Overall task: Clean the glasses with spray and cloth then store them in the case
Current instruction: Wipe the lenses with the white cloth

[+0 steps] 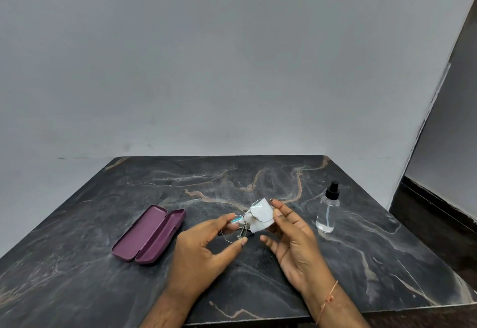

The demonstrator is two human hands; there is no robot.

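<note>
The thin, metal-rimmed glasses with clear lenses [247, 220] are held up just above the dark, veined marble tabletop [258, 178], near its middle, between both hands. The left hand [204, 253] pinches the left lens rim between thumb and forefinger, with the remaining fingers curled loosely beneath; the folded temples hang down under it. The right hand [291, 234] holds the small white cleaning cloth [260, 215] around the right lens, thumb on the near face and fingertips behind, so the lens sits sandwiched in the fabric.

The step in hand appears to be wiping the right lens. To do it well, the left hand should brace the frame close to the bridge rather than out at the far rim, since this wire frame looks light and likely to twist. The right hand's thumb and fingers ought to press evenly from both faces and rub in small circles from the centre outward, keeping bare skin off the glass. Pressure should stay gentle; a bent bridge or a popped lens is the main risk. Once this lens looks clear, the grip swaps so the cloth covers the left lens.

The clear plastic spray bottle with a black pump top [328, 209] stands upright to the right, well apart from the hands. The plum-coloured hard glasses case [149, 233] lies open on the left, lid flat, ready to receive the glasses.
</note>
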